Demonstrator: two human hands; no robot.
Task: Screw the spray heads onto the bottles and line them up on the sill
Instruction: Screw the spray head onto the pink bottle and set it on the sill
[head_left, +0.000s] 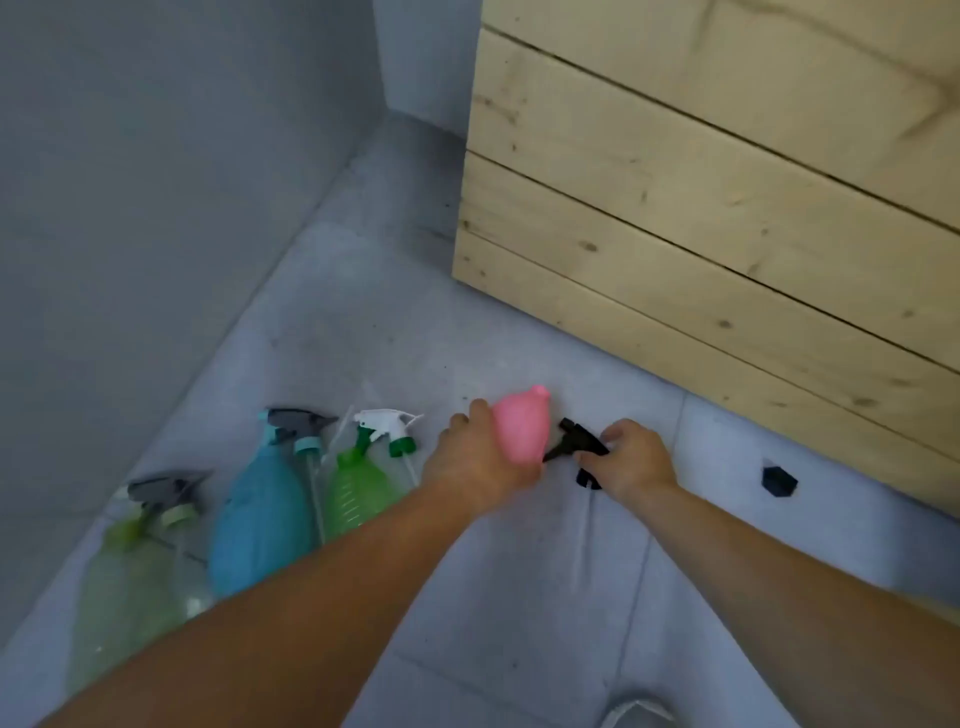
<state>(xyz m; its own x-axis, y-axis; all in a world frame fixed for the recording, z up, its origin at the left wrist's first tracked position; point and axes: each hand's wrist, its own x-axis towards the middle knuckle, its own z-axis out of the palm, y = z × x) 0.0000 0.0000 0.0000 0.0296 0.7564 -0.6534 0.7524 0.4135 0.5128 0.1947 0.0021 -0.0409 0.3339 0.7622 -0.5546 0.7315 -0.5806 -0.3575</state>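
My left hand (475, 462) grips a pink bottle (522, 426) that lies on the grey floor with its neck pointing away. Just right of it, my right hand (631, 460) is closed on a black spray head (576, 441), whose clear dip tube (584, 540) trails toward me. To the left lie a green bottle (358, 488) with a white and green spray head (387, 423), a blue bottle (262, 514) with a grey and teal spray head (296, 423), and a pale green bottle (124, 582) with a grey spray head (163, 488).
A pale wooden plank crate (727, 208) stands at the right and back. A small black cap (779, 480) lies on the floor near its base. A grey wall (156, 208) runs along the left. A shoe tip (636, 714) shows at the bottom.
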